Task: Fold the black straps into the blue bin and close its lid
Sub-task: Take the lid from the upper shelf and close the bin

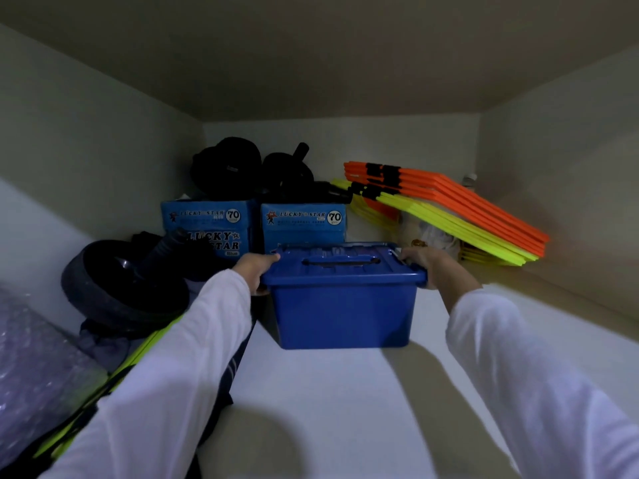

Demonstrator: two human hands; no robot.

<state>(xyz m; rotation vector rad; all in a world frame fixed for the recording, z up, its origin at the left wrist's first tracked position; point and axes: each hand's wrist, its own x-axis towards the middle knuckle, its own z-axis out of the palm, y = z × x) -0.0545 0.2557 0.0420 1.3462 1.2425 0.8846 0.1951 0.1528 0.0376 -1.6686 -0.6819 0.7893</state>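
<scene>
— So, shelf [345,392]?
— Holds bin [342,305], mid-shelf, before two boxes [256,223].
— Lid [340,261]?
— Lies shut; no straps showing, folding likely done.
— Hands?
— Left hand [254,271], right hand [432,267] each grip a rim end.

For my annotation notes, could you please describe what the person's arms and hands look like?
Both arms wear long, plain white sleeves reaching the wrists. The left hand and right hand are bare: no gloves, and no rings, watch or markings are visible.
</scene>
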